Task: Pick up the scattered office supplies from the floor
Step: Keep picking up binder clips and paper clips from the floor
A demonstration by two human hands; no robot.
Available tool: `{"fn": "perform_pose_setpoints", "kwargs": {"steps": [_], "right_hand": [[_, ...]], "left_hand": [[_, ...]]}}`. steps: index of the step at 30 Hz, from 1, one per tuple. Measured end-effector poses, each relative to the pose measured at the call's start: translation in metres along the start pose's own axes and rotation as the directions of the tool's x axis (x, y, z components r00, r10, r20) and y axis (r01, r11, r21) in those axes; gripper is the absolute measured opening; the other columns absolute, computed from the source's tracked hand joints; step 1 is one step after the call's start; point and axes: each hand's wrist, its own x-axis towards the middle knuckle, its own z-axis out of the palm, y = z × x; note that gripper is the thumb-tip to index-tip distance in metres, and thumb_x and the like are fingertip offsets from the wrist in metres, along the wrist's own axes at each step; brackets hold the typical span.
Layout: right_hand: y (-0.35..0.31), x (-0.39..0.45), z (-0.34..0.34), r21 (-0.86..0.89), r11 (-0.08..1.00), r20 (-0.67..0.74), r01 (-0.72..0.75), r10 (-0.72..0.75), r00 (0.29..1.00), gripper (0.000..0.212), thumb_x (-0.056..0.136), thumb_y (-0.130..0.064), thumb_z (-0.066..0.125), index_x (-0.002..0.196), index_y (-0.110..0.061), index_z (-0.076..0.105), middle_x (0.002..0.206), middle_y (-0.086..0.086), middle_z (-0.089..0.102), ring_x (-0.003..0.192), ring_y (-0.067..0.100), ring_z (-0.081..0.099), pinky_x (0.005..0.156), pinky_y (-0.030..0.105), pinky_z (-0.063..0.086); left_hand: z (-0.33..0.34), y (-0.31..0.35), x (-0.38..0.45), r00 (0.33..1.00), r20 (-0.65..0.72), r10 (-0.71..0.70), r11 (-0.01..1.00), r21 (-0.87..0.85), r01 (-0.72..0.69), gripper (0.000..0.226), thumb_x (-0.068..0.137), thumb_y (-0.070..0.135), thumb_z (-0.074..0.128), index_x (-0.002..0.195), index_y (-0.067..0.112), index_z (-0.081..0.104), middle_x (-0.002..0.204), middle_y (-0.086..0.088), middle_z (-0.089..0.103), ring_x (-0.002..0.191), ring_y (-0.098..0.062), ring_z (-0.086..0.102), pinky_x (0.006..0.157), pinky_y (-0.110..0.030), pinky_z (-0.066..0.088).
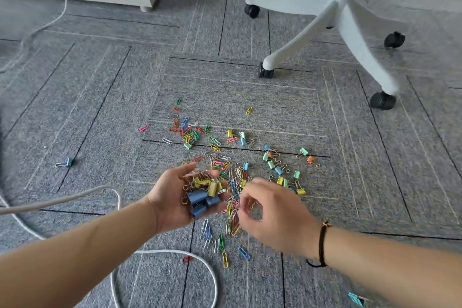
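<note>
Partway. Left hand (175, 197) cupped around collected binder clips (203, 196); right hand (272, 215) blurred, pinch contents unclear. Most paper clips (232, 217) beneath and beyond, still on floor (100, 120).

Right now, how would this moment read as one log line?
left hand: holds binder clips | right hand: reaching into paper clips, blurred | carpet: many clips left

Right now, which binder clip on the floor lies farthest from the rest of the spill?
The blue binder clip, alone on the carpet far left of the main scatter. Every other floor clip sits in or beside that cluster, ahead of the hands.
</note>
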Motion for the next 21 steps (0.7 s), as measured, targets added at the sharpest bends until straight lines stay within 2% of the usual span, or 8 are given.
{"fn": "perform_pose_setpoints", "kwargs": {"steps": [2, 5, 7, 10, 12, 15, 18, 21], "right_hand": [[-0.011, 0.012, -0.012, 0.034, 0.999, -0.129, 0.033, -0.029, 0.991, 0.008, 0.087, -0.028, 0.065, 0.085, -0.024, 0.059, 0.078, -0.015, 0.053, 0.06, 0.003, 0.048, 0.051, 0.017, 0.04], [-0.022, 0.028, -0.014, 0.03, 0.996, -0.123, 0.082, -0.077, 0.989, 0.008, 0.088, -0.032, 0.065, 0.087, -0.026, 0.06, 0.083, -0.016, 0.055, 0.064, -0.002, 0.05, 0.055, 0.014, 0.042], [-0.027, 0.035, -0.011, -0.02, 0.993, -0.094, 0.115, -0.116, 0.989, 0.009, 0.088, -0.036, 0.063, 0.089, -0.027, 0.061, 0.085, -0.015, 0.056, 0.066, 0.001, 0.054, 0.058, 0.023, 0.05], [-0.027, 0.038, -0.008, -0.063, 0.987, -0.058, 0.148, -0.152, 0.987, 0.018, 0.087, -0.042, 0.065, 0.098, -0.027, 0.063, 0.087, -0.016, 0.055, 0.064, 0.003, 0.052, 0.057, 0.023, 0.047], [-0.022, 0.036, -0.011, -0.036, 0.988, -0.043, 0.152, -0.153, 0.987, 0.024, 0.087, -0.046, 0.065, 0.102, -0.029, 0.063, 0.09, -0.016, 0.057, 0.07, 0.001, 0.055, 0.062, 0.023, 0.049], [-0.008, 0.029, -0.023, 0.03, 0.989, -0.135, 0.148, -0.142, 0.981, 0.031, 0.09, -0.045, 0.062, 0.109, -0.021, 0.065, 0.087, -0.021, 0.054, 0.072, -0.01, 0.054, 0.057, 0.008, 0.042], [0.023, 0.022, -0.034, 0.061, 0.998, -0.226, 0.016, -0.002, 0.974, 0.027, 0.093, -0.042, 0.058, 0.105, -0.018, 0.065, 0.088, -0.015, 0.059, 0.057, 0.006, 0.054, 0.043, 0.017, 0.04], [0.071, 0.005, -0.036, -0.011, 0.969, -0.146, -0.248, 0.243, 0.959, 0.015, 0.091, -0.037, 0.066, 0.097, -0.024, 0.066, 0.081, -0.014, 0.063, 0.058, 0.0, 0.054, 0.049, 0.014, 0.036]], "left_hand": [[0.003, -0.003, -0.001, 1.0, 0.001, -0.015, 0.999, 0.029, 0.015, 0.05, 0.103, 0.043, 0.04, 0.098, 0.002, 0.067, 0.094, -0.025, 0.069, 0.082, -0.037, 0.07, 0.093, -0.054, 0.051], [0.011, -0.004, -0.005, 0.999, 0.014, -0.044, 0.996, 0.081, 0.042, 0.05, 0.102, 0.047, 0.041, 0.106, 0.002, 0.064, 0.096, -0.023, 0.069, 0.083, -0.036, 0.07, 0.094, -0.053, 0.052], [0.016, -0.003, -0.007, 0.998, 0.033, -0.053, 0.993, 0.109, 0.049, 0.053, 0.102, 0.049, 0.04, 0.1, 0.001, 0.063, 0.09, -0.022, 0.07, 0.076, -0.034, 0.07, 0.081, -0.047, 0.059], [0.02, -0.003, -0.009, 0.994, 0.071, -0.082, 0.99, 0.121, 0.073, 0.052, 0.102, 0.049, 0.04, 0.089, 0.003, 0.061, 0.076, -0.019, 0.068, 0.064, -0.031, 0.067, 0.061, -0.04, 0.059], [0.018, -0.002, -0.01, 0.994, 0.077, -0.083, 0.993, 0.085, 0.076, 0.047, 0.101, 0.045, 0.041, 0.091, 0.004, 0.061, 0.077, -0.02, 0.068, 0.066, -0.032, 0.069, 0.061, -0.042, 0.061], [0.009, 0.0, -0.007, 0.992, 0.096, -0.082, 0.997, 0.003, 0.082, 0.044, 0.101, 0.042, 0.044, 0.108, 0.004, 0.064, 0.101, -0.024, 0.069, 0.086, -0.037, 0.07, 0.075, -0.05, 0.061], [0.006, 0.001, -0.005, 0.991, 0.108, -0.078, 0.996, -0.044, 0.084, 0.04, 0.101, 0.039, 0.043, 0.114, 0.007, 0.063, 0.121, -0.028, 0.066, 0.1, -0.041, 0.069, 0.077, -0.051, 0.06], [0.006, 0.001, 0.0, 0.992, 0.104, -0.07, 0.995, -0.063, 0.077, 0.038, 0.1, 0.037, 0.043, 0.119, 0.007, 0.059, 0.124, -0.028, 0.066, 0.099, -0.041, 0.07, 0.08, -0.054, 0.059]]}}
